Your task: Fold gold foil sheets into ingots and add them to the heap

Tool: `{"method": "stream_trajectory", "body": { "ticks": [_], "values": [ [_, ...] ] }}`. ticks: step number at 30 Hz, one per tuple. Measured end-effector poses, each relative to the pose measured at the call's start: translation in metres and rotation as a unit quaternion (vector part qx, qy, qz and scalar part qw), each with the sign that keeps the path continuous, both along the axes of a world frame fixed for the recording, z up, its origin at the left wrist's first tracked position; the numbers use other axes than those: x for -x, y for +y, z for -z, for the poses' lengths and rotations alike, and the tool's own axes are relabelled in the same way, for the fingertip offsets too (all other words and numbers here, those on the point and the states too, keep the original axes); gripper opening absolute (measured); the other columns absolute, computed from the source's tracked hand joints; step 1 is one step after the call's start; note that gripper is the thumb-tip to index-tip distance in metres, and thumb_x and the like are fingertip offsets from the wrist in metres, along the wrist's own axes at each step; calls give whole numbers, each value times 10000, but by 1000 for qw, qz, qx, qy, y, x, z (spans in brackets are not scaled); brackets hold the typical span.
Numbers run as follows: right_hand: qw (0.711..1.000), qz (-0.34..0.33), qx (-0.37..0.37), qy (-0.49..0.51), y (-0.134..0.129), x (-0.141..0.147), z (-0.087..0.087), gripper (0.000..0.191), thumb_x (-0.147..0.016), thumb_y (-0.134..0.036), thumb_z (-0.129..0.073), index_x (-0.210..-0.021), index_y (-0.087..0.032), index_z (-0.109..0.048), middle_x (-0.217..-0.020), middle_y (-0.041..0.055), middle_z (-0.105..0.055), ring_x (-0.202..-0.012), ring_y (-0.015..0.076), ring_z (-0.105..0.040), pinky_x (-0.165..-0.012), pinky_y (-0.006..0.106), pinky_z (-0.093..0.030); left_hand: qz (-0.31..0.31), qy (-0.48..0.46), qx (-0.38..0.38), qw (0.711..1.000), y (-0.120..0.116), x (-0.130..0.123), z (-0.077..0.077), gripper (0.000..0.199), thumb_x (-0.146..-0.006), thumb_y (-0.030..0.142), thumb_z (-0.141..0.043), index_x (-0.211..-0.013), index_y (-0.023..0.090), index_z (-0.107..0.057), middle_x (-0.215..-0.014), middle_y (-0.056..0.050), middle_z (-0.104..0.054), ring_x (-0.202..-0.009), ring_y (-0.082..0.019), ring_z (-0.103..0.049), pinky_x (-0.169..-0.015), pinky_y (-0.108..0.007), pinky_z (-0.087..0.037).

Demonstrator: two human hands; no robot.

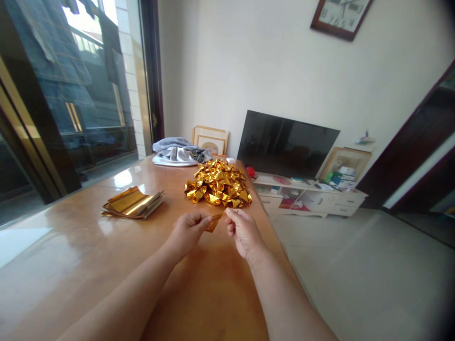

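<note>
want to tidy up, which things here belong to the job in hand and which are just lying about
Seemingly in the job:
- gold piece between left hand and right hand
- gold pile
- stacked gold sheets
- table

Apparently just around:
- cloth bundle
- television
- wall clock

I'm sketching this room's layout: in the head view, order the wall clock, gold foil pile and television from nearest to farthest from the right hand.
From the right hand:
1. Gold foil pile: on the table, just ahead.
2. Television: beyond the table, ahead and right.
3. Wall clock: high on the wall, toward the right.
</note>
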State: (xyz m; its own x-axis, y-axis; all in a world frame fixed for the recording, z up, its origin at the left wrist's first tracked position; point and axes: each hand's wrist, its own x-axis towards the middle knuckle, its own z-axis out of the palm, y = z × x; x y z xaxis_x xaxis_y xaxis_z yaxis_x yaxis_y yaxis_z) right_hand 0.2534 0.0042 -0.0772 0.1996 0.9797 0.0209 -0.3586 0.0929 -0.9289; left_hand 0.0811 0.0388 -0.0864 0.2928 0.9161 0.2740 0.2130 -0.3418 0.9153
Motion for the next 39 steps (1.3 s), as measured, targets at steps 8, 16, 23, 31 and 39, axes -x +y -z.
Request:
{"method": "stream_trajectory", "body": {
  "ticks": [8, 16, 23, 31, 39],
  "values": [
    [998, -27, 8, -54, -3, 1, 0, 338, -715, -452, -803, -784, -176, -620, -642, -34, -560, -539, 78, -422, -493, 223, -287, -53, 194, -222, 954, -1, 3, -5, 270, -921, 458, -614, -835, 270, -787, -797, -20, -744, -749, -191, -576, -754, -322, -332],
    [998, -22, 5, -66, -3, 0, 0, 325, -698, -444, -803, -751, -171, -636, -680, 1, -626, -599, 107, -505, -569, 251, -374, -8, 54, -130, 990, 2, 0, -1, 242, -876, 429, -667, -988, 262, -800, -940, -63, -757, -851, -228, -646, -771, -314, -438],
    [996, -15, 0, -83, -1, -3, 1, 304, -719, -429, -791, -795, -169, -651, -691, -3, -623, -617, 113, -512, -606, 261, -403, -9, -43, 59, 997, -3, 2, -9, 346, -834, 446, -657, -1009, 166, -759, -916, -67, -744, -726, -193, -633, -671, -304, -475],
    [992, -37, -22, -116, -4, 1, 0, 235, -721, -354, -768, -808, -175, -643, -671, -22, -615, -602, 112, -511, -595, 258, -398, -37, -15, -6, 999, 5, 6, 0, 263, -856, 421, -633, -820, 176, -719, -727, -25, -667, -707, -188, -591, -663, -284, -414],
    [989, -13, 3, -147, -3, 11, 9, 180, -694, -280, -706, -825, -188, -624, -602, -47, -570, -553, 117, -474, -533, 251, -342, -89, 79, -182, 976, 3, 3, -1, 223, -914, 335, -574, -783, 203, -698, -762, -38, -625, -736, -194, -572, -679, -291, -387]
  ]
}}
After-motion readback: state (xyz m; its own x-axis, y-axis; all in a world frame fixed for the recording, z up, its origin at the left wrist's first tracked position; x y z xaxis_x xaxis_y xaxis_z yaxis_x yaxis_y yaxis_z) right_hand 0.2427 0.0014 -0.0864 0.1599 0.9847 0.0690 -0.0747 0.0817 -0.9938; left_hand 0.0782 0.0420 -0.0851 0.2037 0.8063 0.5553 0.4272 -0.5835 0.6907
